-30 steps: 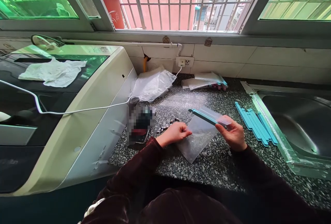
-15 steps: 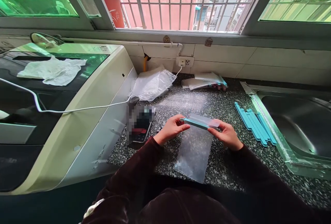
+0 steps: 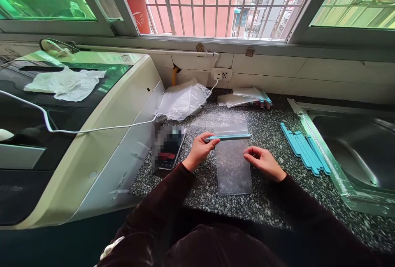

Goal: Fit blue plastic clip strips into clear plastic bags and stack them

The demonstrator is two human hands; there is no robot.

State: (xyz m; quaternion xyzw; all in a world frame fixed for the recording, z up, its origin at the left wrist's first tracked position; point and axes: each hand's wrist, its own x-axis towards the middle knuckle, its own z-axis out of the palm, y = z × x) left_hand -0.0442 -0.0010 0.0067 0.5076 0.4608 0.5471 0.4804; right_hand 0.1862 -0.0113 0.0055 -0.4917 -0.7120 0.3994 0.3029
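Observation:
My left hand point(image 3: 200, 150) pinches one end of a thin light-blue bag sealing clip point(image 3: 231, 137) between thumb and fingers. The clip runs level across the upper part of a clear plastic bag point(image 3: 233, 172), and a short strip of the bag shows above it. Below the clip the bag hangs or lies flat over the speckled counter. My right hand point(image 3: 264, 163) is at the bag's right edge, below the clip's far end, thumb and forefinger closed at the edge. Several more blue sealing clips point(image 3: 304, 149) lie in a loose pile to the right.
A phone point(image 3: 169, 147) lies left of my hands beside a large white-and-black machine point(image 3: 123, 135). Behind are a stack of clear bags point(image 3: 185, 98) and several clipped bags point(image 3: 242, 97). A metal sink point(image 3: 354, 147) borders the right. A white cable point(image 3: 108, 130) crosses the machine.
My right hand has left the clip's right end and moved down to the bag's edge. The clip has turned level and shifted slightly left, and the bag now sits straighter.

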